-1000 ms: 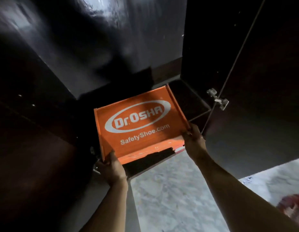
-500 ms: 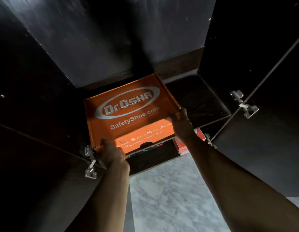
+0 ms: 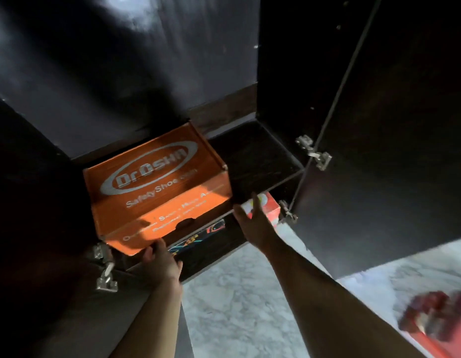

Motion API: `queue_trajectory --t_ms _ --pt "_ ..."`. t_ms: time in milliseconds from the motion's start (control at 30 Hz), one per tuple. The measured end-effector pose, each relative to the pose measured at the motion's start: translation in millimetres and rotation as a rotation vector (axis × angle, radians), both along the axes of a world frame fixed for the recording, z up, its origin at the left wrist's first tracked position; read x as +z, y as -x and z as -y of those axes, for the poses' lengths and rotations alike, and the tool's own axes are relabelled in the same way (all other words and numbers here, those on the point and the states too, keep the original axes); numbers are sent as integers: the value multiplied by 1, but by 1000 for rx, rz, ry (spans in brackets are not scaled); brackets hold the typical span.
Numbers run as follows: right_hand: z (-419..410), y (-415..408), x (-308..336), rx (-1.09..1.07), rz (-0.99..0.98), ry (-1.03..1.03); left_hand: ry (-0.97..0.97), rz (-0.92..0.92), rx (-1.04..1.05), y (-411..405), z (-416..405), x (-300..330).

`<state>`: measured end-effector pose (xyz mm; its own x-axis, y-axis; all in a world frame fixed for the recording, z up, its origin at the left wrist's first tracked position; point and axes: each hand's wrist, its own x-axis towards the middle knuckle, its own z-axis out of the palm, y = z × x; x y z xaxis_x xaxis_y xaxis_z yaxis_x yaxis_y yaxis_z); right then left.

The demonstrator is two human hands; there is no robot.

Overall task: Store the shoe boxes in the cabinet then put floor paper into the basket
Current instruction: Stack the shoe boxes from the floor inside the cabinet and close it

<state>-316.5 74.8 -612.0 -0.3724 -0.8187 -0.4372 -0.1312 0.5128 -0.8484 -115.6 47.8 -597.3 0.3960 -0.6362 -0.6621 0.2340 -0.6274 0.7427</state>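
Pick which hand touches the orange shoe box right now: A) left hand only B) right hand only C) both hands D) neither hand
A: the left hand presses its fingers against the near bottom corner of the orange shoe box on the cabinet shelf, while the right hand hangs open, off to the box's right, holding nothing.

"Dr.OSHA" is printed in a white oval on the lid of the orange shoe box (image 3: 157,182), with "SafetyShoe.com" beneath it. The smaller print on its front flap is too blurred to be read.
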Motion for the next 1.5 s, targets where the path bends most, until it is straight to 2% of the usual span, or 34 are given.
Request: queue_trajectory --t_ms 167,333,500,667,767,933,1033,1133,1233,1333,1400,1500 --pt "-190 30 -37 -189 47 -379 -144 177 -725 53 -81 -29" --pt "-366 89 -38 -492 19 -523 -206 220 -1361 137 -173 -35" --pt "-505 156 -53 -751 -4 -646 -211 192 -1678 238 -260 -41" --pt "-597 233 -71 -866 0 -637 -153 327 -1883 345 -325 -70" --pt "-634 283 -91 -930 4 -640 -89 398 -1953 406 -358 -92" --pt "-676 363 -150 -1008 70 -624 -109 469 -2009 498 -397 -157" --pt "-692 401 -197 -1032 114 -600 -165 472 -2055 545 -421 -201" --pt "-713 438 -270 -1073 64 -549 -120 478 -2037 583 -439 -248" --pt "-711 463 -317 -1083 40 -539 -113 446 -1943 605 -444 -290" --pt "-693 468 -326 -1164 188 -537 -261 368 -1842 613 -451 -314" --pt "-688 462 -334 -1200 251 -508 -251 340 -1811 609 -456 -326" --pt "-696 449 -350 -1172 189 -466 -245 326 -1744 591 -459 -332"
